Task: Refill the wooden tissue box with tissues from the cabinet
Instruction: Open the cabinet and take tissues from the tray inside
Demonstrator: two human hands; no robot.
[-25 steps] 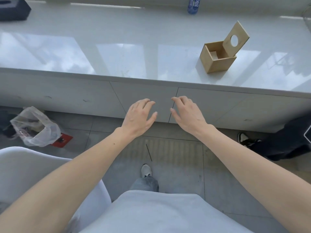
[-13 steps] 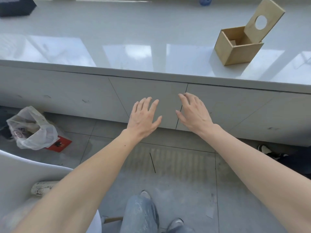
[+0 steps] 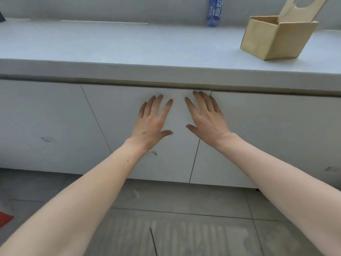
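Note:
The wooden tissue box (image 3: 276, 39) stands on the white countertop (image 3: 129, 45) at the far right, its hinged lid with a round hole tipped up and back. Under the counter run shut white cabinet doors (image 3: 118, 130). My left hand (image 3: 153, 121) lies flat with fingers spread on the middle door, near its top edge. My right hand (image 3: 206, 117) is flat and spread beside it, over the seam between the middle door and the door to its right. Neither hand holds anything. No tissues are in sight.
A blue labelled bottle (image 3: 215, 11) stands at the back of the counter against the wall. Grey floor tiles (image 3: 184, 228) lie below the cabinet. A red scrap (image 3: 4, 218) shows at the left edge of the floor.
The view has dropped lower and closer to the cabinet. Both hands have moved forward and up from in front of the doors to lie flat against them near the top edge.

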